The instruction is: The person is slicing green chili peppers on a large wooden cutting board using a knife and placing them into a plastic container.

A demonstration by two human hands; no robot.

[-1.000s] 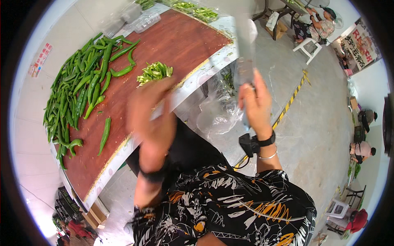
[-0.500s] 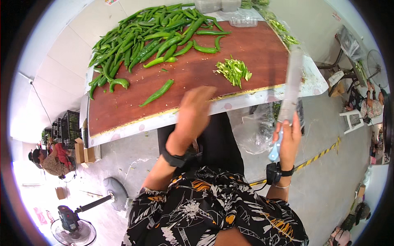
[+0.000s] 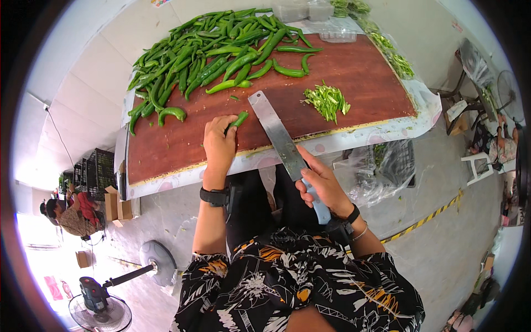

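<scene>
On the reddish-brown board (image 3: 182, 141), my left hand (image 3: 220, 141) is closed over a green chili pepper (image 3: 239, 119); the pepper's far end sticks out past my fingers. My right hand (image 3: 322, 182) grips the pale blue handle (image 3: 316, 206) of a knife with a long, square-tipped blade (image 3: 276, 130). The blade points away over the board's near edge, just right of the pepper and apart from it. A small pile of sliced chili strips (image 3: 327, 102) lies to the right. Whole green chilies (image 3: 207, 52) are heaped at the far left.
A clear plastic tray (image 3: 338, 36) stands at the board's far edge. Packed sliced chilies (image 3: 392, 52) line the right side. Below the table are a dark crate (image 3: 399, 160) and plastic bags. A floor fan (image 3: 102, 301) and other people (image 3: 77, 213) are farther off.
My left hand has moved left and closed on the single pepper. My right hand has brought the knife leftward from the board's right side, its blade now tilted toward the left.
</scene>
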